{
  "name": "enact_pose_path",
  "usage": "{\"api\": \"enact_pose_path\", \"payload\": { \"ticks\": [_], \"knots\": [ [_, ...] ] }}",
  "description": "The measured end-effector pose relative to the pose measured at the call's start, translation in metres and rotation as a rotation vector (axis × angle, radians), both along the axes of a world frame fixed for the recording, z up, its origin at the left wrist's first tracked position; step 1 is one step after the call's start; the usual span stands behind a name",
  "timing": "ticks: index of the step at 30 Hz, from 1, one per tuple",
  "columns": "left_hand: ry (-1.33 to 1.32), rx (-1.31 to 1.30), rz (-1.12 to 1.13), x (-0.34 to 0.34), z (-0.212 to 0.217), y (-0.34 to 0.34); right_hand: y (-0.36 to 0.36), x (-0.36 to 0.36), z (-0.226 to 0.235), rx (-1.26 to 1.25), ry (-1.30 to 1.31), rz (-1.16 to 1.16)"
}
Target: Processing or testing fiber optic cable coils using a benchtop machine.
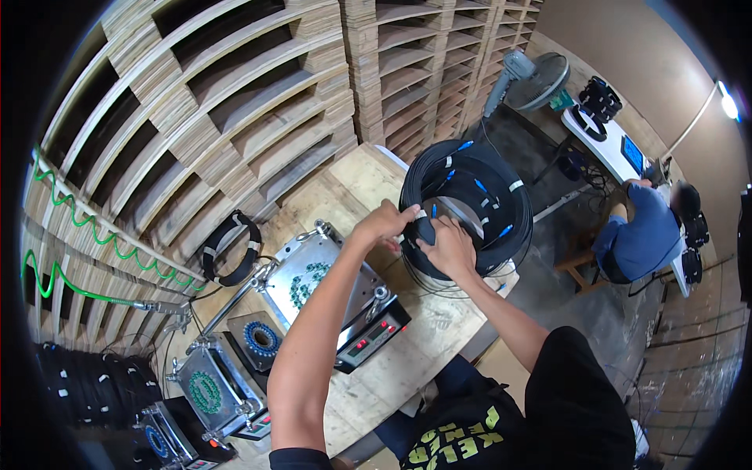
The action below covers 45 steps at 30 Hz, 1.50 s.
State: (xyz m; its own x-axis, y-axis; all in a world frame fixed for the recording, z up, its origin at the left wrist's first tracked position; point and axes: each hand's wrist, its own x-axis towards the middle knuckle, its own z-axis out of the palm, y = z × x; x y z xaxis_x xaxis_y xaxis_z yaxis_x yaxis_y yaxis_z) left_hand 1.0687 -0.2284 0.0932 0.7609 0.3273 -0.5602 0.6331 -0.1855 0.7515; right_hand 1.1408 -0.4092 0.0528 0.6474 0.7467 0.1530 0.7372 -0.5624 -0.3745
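Note:
A tall stack of black cable coils (517, 227) stands on the wooden table's far right part. White ties bind the coils, and blue-tipped connectors (480, 186) show on their inner and upper sides. At the near left rim of the stack, my left hand (385, 225) is closed on the cable coil, thumb and finger close to a white tie (421, 214). Beside it my right hand (450, 249) curls its fingers over the same bundle, just below a blue connector (434, 211). Part of the bundle is hidden beneath my fingers.
Left of my hands stand metal-plated machines (294, 286) with control panels and a loose black coil (233, 249). An air gun (160, 307) hangs on a green hose by wooden pallets (258, 102). A fan (536, 82) and a seated person (641, 235) are to the right.

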Motion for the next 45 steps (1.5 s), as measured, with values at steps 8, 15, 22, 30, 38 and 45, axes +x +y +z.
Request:
{"api": "enact_pose_path", "payload": {
  "ticks": [8,15,22,30,38,45],
  "knots": [
    [-0.299,-0.382,0.331,0.032,-0.006,-0.035,-0.03,0.007,0.048,0.033,0.251,0.03],
    [-0.415,-0.163,0.579,0.036,0.004,-0.088,-0.071,0.02,0.045,0.214,0.092,0.229],
    [-0.762,-0.281,0.67,0.052,0.1,-0.191,-0.121,0.026,0.082,0.582,0.134,0.159],
    [-0.729,0.045,0.361,-0.014,0.183,-0.226,-0.188,0.0,0.125,0.631,0.6,0.697],
    [-0.384,0.432,0.04,-0.129,0.198,-0.258,-0.213,-0.005,0.158,0.923,-0.023,0.632],
    [-0.173,0.517,0.101,-0.204,0.174,-0.253,-0.136,-0.056,0.141,0.363,-0.013,1.188]
  ]
}}
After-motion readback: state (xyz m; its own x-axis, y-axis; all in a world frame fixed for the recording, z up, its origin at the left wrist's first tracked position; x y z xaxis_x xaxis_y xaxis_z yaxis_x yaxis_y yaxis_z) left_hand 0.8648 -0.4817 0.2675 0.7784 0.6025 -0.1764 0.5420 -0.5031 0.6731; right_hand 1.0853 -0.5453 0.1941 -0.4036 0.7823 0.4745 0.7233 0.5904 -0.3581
